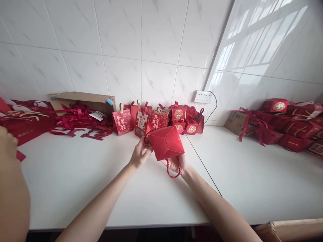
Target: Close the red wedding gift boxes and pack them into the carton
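— Grip, both hands? 
— Left hand (139,154) pinching the red box (166,143) at its edge; right hand (176,163) cupping it underneath, cord handle (174,170) dangling.
— Box location?
— Held just before the finished boxes (156,119), above the white table (75,174).

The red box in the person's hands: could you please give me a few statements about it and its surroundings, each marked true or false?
1. Both hands, left hand and right hand, hold the red box. True.
2. A blue cord hangs from the box. False: the cord loop is red.
3. Finished red boxes stand by the wall behind it. True.
4. The white table bears no ribbons. False: red ribbons lie at back left.
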### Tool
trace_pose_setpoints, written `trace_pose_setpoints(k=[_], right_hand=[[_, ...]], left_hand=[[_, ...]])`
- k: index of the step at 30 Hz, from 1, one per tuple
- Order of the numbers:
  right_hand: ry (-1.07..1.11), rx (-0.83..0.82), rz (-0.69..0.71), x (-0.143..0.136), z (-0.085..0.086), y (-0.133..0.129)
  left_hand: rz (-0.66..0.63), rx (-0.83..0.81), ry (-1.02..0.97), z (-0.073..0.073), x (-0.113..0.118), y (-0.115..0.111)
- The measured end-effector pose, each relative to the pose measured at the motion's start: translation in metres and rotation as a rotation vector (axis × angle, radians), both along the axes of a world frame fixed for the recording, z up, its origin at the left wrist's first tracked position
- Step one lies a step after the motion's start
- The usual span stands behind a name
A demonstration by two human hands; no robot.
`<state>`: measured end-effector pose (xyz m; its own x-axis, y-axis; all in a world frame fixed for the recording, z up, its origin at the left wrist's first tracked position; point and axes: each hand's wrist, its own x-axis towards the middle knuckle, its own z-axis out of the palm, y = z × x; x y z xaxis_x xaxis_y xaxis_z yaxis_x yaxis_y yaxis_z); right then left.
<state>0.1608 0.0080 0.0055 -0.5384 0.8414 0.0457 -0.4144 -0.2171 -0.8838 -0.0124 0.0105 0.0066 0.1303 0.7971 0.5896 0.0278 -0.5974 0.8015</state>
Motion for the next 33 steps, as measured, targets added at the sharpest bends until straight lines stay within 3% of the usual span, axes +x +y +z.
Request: trace_pose_setpoints(k=[11,14,16,18,20,23,25,29,33], right_hand=[[-0.076,0.145,-0.055,-0.002,-0.005,0.002],[-0.219,0.453,-0.411,0.002,-0.003,0.005],[-0.379,0.803,-0.735,0.009,0.000,0.008],[-0.566,1.164,-0.912,0.018,0.002,0.010],[-0.705,1.413,-0.925,0.024,0.002,0.012],[-0.814,1.500,-0.857,0.028,-0.001,0.015],[-0.854,1.464,-0.828,0.027,-0.004,0.016],[-0.913,1.443,-0.791,0.026,-0.008,0.017],[-0.914,1.533,-0.743,0.026,-0.010,0.019]], left_hand=[[-0.025,0.050,0.063,-0.007,0.000,0.000],[0.182,0.121,-0.045,-0.007,-0.008,0.010],[0.403,0.160,-0.164,-0.006,-0.016,0.017],[0.482,0.166,-0.172,-0.005,-0.022,0.020],[0.383,0.155,-0.070,-0.003,-0.021,0.018],[0.199,0.142,0.078,-0.002,-0.012,0.010],[0.230,0.157,0.117,0.000,-0.005,0.007],[0.409,0.271,0.140,0.002,0.001,0.005],[0.488,0.590,0.190,0.004,0.000,0.001]])
